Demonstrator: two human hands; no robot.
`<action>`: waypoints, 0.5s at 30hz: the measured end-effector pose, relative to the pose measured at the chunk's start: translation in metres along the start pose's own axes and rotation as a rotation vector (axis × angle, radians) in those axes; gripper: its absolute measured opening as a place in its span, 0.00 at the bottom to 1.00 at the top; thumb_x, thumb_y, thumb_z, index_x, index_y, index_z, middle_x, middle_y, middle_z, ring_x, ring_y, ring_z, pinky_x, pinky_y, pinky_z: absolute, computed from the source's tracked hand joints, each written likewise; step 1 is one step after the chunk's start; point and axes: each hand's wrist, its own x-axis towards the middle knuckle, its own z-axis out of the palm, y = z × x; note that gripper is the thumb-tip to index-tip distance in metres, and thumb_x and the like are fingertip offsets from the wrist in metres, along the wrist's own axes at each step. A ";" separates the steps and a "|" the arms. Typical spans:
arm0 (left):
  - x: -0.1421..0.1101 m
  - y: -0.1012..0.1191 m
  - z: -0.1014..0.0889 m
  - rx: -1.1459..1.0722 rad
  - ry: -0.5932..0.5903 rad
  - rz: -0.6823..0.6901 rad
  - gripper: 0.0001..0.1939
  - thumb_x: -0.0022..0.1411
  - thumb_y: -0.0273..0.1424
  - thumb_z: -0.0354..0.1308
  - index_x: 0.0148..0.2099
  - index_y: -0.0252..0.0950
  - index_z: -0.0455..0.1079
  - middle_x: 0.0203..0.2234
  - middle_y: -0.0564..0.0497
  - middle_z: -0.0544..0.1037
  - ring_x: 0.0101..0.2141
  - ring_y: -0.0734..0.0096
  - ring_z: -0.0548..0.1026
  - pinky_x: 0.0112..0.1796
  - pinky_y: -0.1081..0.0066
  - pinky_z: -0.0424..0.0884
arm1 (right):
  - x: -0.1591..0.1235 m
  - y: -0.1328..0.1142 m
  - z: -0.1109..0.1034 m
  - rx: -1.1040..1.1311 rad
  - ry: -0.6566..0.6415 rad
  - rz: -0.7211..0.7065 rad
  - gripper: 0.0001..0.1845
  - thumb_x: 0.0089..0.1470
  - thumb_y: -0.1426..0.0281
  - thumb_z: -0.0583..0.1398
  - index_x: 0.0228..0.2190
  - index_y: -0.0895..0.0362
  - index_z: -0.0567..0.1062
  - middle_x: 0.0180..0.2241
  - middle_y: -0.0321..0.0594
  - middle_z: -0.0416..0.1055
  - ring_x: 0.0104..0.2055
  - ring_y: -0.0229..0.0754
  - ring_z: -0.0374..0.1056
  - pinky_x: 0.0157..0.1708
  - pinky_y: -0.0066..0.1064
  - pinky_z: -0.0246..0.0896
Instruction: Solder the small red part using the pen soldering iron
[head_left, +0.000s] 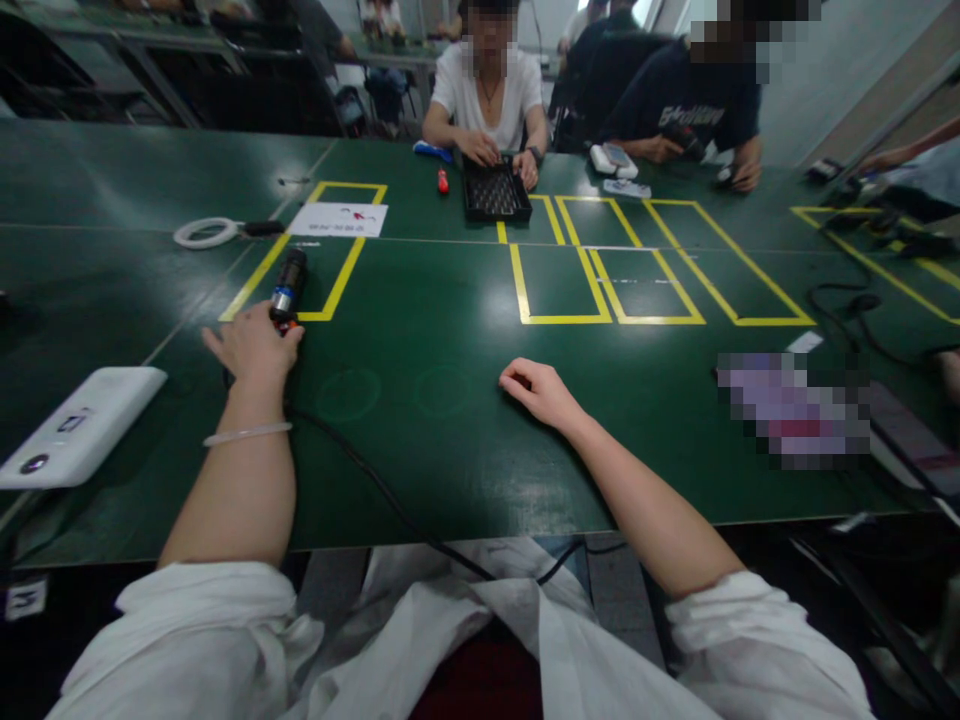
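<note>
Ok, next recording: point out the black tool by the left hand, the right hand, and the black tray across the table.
Black tool (pixel 289 284): head view, on its barrel.
Right hand (pixel 541 392): head view, middle of the hand.
Black tray (pixel 498 214): head view, on its near wall.

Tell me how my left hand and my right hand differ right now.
Pose: the left hand has its fingers spread at the near end of a dark cylindrical tool; the right hand is loosely curled, away from that tool.
Look: the left hand has a pale band at its wrist; the right hand has none.
Shared: both are at the green table, with forearms bare.
</note>
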 end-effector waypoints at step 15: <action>-0.011 0.015 -0.010 -0.036 0.113 -0.031 0.20 0.65 0.36 0.53 0.52 0.26 0.69 0.49 0.38 0.73 0.49 0.54 0.69 0.54 0.55 0.58 | 0.000 0.000 -0.001 0.000 -0.010 0.017 0.11 0.62 0.67 0.56 0.30 0.57 0.73 0.27 0.36 0.69 0.28 0.36 0.62 0.31 0.28 0.54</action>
